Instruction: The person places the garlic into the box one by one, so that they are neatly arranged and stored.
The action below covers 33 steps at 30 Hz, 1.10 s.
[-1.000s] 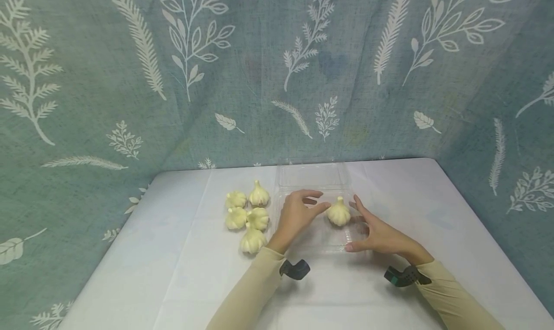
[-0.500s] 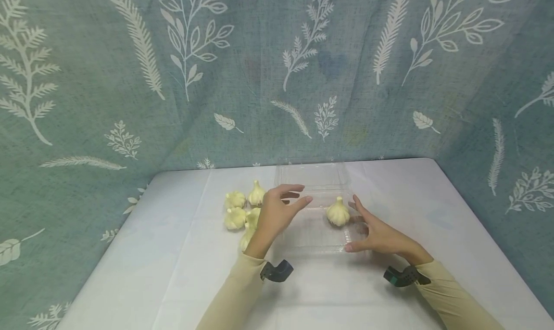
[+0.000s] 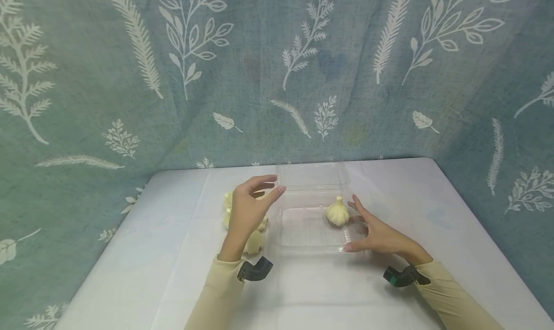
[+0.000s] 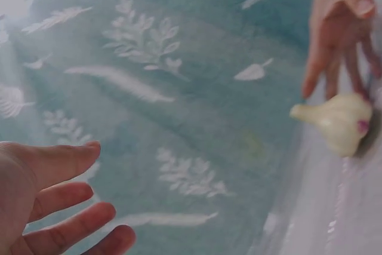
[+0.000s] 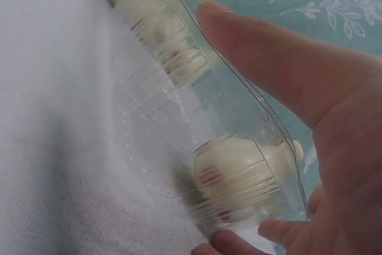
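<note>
A garlic bulb stands near the right end of a clear plastic clamshell container, whose lid lies folded back behind it. My right hand holds the container at its right end, thumb at the front rim and fingers curved around the side. My left hand is raised over several more garlic bulbs left of the container, mostly hiding them. It holds nothing, with thumb and fingers apart. In the left wrist view its fingers are loosely spread.
A white cloth covers the table. A blue-green leaf-patterned curtain hangs behind and along both sides. Dark camera mounts sit on both wrists.
My left hand has moved left from beside the garlic bulb in the container to over the group of bulbs. My right hand, the container and its bulb have stayed put.
</note>
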### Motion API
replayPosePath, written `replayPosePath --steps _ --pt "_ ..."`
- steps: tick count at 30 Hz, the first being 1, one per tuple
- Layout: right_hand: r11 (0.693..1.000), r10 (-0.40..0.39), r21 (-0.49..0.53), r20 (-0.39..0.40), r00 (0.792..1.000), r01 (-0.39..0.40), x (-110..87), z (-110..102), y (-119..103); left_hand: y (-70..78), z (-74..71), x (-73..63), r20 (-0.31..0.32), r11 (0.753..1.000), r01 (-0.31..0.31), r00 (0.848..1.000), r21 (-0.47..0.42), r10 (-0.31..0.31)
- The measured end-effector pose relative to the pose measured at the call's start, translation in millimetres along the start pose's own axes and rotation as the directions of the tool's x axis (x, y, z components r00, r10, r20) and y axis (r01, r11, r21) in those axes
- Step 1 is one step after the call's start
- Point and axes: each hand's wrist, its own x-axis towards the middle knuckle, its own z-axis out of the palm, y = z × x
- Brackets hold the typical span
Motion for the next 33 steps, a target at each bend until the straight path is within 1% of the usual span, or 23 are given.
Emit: replayPosePath --steps 6,11,15,23,27,30,33 --pt "1.0 -0.011 -0.002 -0.007 1.0 0.011 -1.3 0.3 -1.6 -3.4 -30.8 6.7 -0.073 0.999 -0.007 0.997 -0.033 0.005" --pt "1.0 -0.01 -0.019 -0.023 1.0 0.01 -3.9 -0.6 -1.7 -9.8 -49.5 12.7 -0.128 0.999 0.003 0.992 -0.034 -0.008" --pt "0.999 -0.018 -0.029 -0.024 1.0 0.018 -3.7 -0.5 -2.7 -19.1 -61.1 15.7 -0.157 0.999 0.018 0.987 -0.031 -0.023" --pt "0.999 -0.017 -0.03 -0.017 1.0 0.017 -2.6 0.3 -3.9 -43.0 -81.9 17.7 -0.212 0.995 0.099 0.972 -0.01 -0.099" --pt "1.0 -0.016 -0.023 -0.011 1.0 0.016 -1.6 1.2 -4.1 -55.9 -90.5 17.6 -0.234 0.994 0.111 0.966 -0.009 -0.11" --pt "1.0 -0.014 -0.014 -0.009 1.0 0.014 -1.4 1.4 -3.6 -64.8 -96.5 17.8 -0.255 0.991 0.135 0.958 -0.014 -0.134" --pt "1.0 -0.012 -0.008 -0.008 1.0 0.012 -1.3 1.5 -3.0 -72.8 -102.3 17.0 -0.268 0.983 0.182 0.946 -0.02 -0.181"
